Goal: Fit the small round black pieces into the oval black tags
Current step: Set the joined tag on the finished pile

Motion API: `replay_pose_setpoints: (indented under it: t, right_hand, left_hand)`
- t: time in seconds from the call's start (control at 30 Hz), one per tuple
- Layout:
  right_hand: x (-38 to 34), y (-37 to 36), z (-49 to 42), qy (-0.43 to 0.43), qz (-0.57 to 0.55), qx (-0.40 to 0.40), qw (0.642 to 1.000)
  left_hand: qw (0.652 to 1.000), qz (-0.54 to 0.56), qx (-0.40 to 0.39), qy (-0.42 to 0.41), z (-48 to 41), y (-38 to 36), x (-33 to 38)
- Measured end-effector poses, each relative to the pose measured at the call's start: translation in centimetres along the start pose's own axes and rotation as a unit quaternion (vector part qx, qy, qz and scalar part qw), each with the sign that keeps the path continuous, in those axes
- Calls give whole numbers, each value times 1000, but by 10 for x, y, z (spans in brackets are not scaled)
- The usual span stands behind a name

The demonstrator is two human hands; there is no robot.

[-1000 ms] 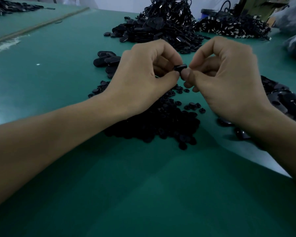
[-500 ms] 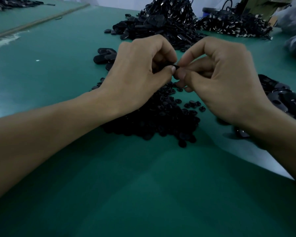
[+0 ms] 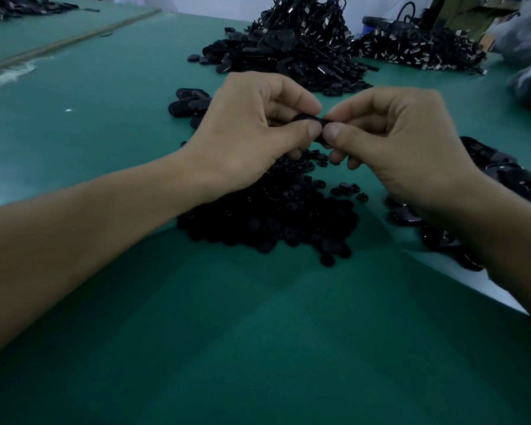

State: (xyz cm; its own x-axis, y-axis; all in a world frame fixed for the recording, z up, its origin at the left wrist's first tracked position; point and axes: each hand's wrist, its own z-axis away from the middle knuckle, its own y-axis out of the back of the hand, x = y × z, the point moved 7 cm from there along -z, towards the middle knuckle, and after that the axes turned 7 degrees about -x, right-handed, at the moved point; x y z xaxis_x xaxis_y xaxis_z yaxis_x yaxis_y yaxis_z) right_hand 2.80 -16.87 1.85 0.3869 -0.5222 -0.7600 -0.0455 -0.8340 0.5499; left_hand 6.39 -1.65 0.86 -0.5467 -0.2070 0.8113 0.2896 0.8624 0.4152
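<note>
1. Two bare hands meet above the green table mat (image 3: 258, 332); the left hand (image 3: 252, 130) and the right hand (image 3: 402, 139) both pinch one flat oval black plastic tag (image 3: 308, 118) between thumb and curled forefinger
2. That single tag shows edge-on, thin and dark, mostly hidden by fingertips; whether a round piece sits in it cannot be told
3. One heap of small round black plastic pieces (image 3: 273, 219), too many to count, lies below the hands
4. Two groups of loose oval tags lie on the mat: a small cluster (image 3: 187, 102) behind the left hand and a larger spread (image 3: 503, 173) by the right forearm
</note>
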Motion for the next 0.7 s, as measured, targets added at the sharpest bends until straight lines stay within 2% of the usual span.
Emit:
replay_pose_setpoints:
  t: [0.2,0.7]
  right_hand:
    - [3,2,0,-20,-25,1,999]
    - [3,-4,-5,-48,15,-10,999]
  left_hand:
    - [1000,22,0,18,0,0,-1]
    - [999,3,-34,32,2,-3,-1]
